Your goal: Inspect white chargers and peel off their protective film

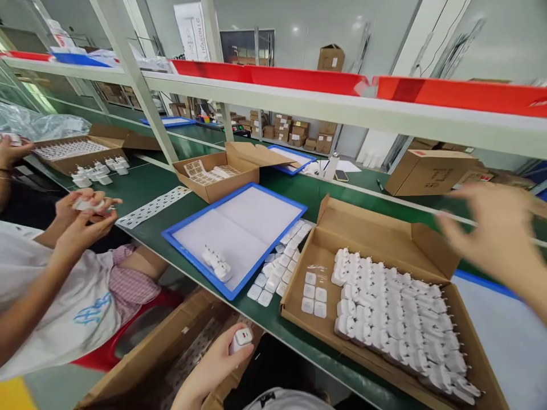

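Observation:
My left hand (220, 356) is closed round a white charger (242, 339) at the bottom centre, near the table's front edge. Blurred by motion, my right hand (491, 219) is raised at the right, beyond the back right corner of an open cardboard box (367, 225). Its thumb and fingers are apart with nothing seen between them. Rows of white plugs (393, 313) fill much of that box, with several flat white square pieces (314, 293) at its left side. More white square pieces (277, 267) lie between the box and a blue-rimmed tray (256, 205), which holds some white plugs (217, 265).
At the left, a co-worker's hands (88, 213) hold white pieces. Another box (224, 182) holds sheets of labels. Above the green table (149, 171) runs a shelf (299, 105) with red bins (273, 77). A closed carton (431, 171) stands back right; an open carton (145, 364) sits below.

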### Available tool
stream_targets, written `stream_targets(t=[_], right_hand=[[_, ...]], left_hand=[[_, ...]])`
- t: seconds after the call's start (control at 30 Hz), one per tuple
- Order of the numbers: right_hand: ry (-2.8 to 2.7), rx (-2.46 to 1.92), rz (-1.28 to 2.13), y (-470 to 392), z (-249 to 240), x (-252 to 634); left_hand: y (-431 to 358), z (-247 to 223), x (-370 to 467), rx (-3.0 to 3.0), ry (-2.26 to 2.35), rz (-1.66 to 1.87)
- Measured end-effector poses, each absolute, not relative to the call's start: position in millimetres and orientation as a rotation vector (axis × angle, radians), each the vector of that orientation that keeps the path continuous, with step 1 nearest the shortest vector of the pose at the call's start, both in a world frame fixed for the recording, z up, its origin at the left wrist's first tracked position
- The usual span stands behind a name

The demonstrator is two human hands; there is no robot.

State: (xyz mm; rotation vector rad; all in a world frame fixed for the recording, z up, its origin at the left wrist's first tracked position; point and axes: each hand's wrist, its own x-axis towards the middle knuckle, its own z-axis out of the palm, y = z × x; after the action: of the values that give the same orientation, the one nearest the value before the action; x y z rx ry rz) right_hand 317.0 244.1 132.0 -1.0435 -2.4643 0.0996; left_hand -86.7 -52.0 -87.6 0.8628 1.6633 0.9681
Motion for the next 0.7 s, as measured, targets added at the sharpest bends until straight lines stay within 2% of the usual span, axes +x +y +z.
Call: stream_targets(t=[0.17, 0.3, 0.4, 0.5, 0.7], right_hand=[[-3.018, -0.967, 0.339, 210.9, 16.3, 194.8], [-3.161, -1.167, 0.405, 223.7, -17.8, 133.7], [-3.157, -1.241, 0.451, 235.6, -22.7, 116.4], [-3.128, -1.189, 0.560, 237.7, -17.6, 115.7], [-2.920, -0.706, 0.950, 213.6, 40.0, 156.4]], left_hand=[[-50.8, -53.3, -84.9, 0.953, 1.526, 1.020], [-55.1, -32.6, -68.9, 0.964, 1.465, 1.244], [-56.7, -22.6, -52.8, 0.871, 1.375, 1.486], [-51.8, -18.9, -41.4, 0.806, 1.319, 1.570], [-29.1, -10.3, -37.0, 0.767, 1.138, 1.600]])
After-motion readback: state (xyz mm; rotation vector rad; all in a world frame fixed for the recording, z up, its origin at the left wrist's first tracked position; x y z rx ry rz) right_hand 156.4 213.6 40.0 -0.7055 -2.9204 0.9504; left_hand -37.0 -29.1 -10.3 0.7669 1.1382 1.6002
